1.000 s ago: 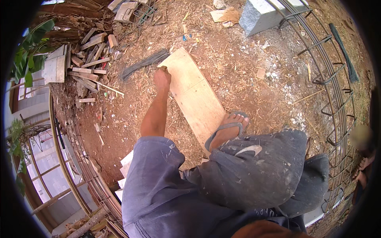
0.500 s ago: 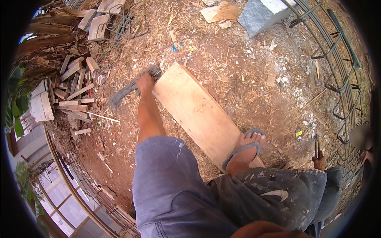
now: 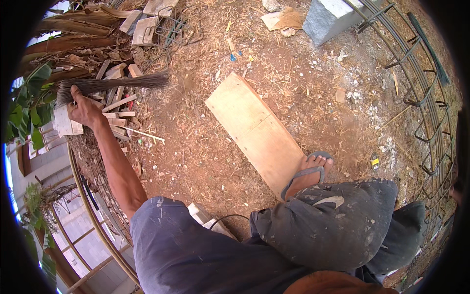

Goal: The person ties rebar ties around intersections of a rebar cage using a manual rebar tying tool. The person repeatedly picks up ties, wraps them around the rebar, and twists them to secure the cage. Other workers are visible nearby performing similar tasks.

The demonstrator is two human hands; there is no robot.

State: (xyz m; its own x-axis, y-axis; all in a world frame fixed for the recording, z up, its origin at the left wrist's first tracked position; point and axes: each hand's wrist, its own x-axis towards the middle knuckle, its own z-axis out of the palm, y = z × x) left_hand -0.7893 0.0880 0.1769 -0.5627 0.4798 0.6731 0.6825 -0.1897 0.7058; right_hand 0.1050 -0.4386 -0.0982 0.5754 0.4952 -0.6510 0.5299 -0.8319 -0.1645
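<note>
My left hand [image 3: 85,110] is closed around one end of a bundle of thin, dark grey wires [image 3: 129,82], thumb on top. The bundle lies sideways above the scrap wood at the far left, its free end fanning out to the right. A pale wooden board [image 3: 257,134] lies slanted on the ground at the middle. My foot in a grey flip-flop [image 3: 313,171] rests on the board's near end. My right hand is out of sight; only some bare skin shows at the bottom edge.
Cut wood pieces [image 3: 117,115] are heaped at the left. Bent steel stirrups [image 3: 178,27] lie behind them. A rebar cage [image 3: 426,98] runs along the right side, with a grey block [image 3: 325,22] at the back. Another person's skin [image 3: 456,191] shows at the right edge.
My left hand has lifted the wire bundle from beside the board and carried it left, over the scrap wood. A hand with a dark tool at the right has gone out of sight.
</note>
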